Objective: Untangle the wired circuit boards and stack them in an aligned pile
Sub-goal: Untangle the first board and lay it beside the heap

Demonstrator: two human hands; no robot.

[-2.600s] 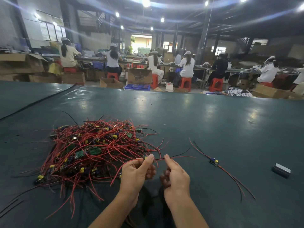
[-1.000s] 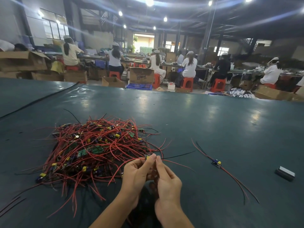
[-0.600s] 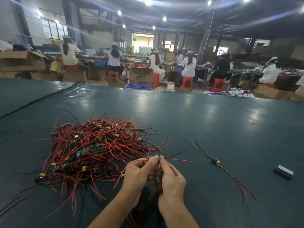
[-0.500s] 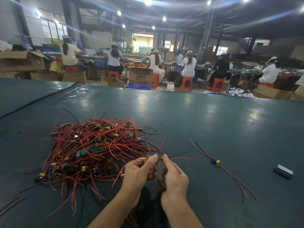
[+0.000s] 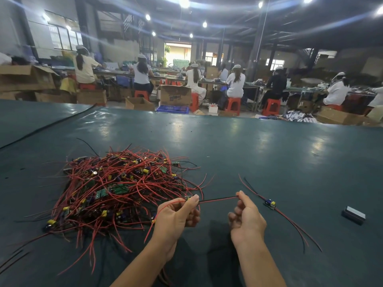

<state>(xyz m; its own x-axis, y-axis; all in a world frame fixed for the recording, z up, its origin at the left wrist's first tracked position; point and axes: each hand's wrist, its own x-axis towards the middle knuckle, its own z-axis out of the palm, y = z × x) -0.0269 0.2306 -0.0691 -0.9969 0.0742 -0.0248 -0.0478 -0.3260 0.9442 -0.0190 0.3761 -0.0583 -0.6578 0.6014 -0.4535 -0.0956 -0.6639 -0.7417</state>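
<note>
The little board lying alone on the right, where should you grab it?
Pinch the little board itself, from above, by its two long edges. It lies flat on the table, and its wires run out both ends, floppy, so they would only drag it. The right hand is nearest.

Bare ceiling lamps (image 5: 184, 1) burn white over a dim workshop, throwing blue flare streaks across the dark rafters (image 5: 228, 21). Daylight blows out the far doorway (image 5: 178, 52) and brightens the windows (image 5: 62, 40) at left. Pale glare pools on the dark green table (image 5: 269, 162); soft shadows fall beneath the left hand (image 5: 176, 218) and right hand (image 5: 246, 220). The wide lens bows the table's far edge, and distant workers (image 5: 235, 81) look soft.
</note>
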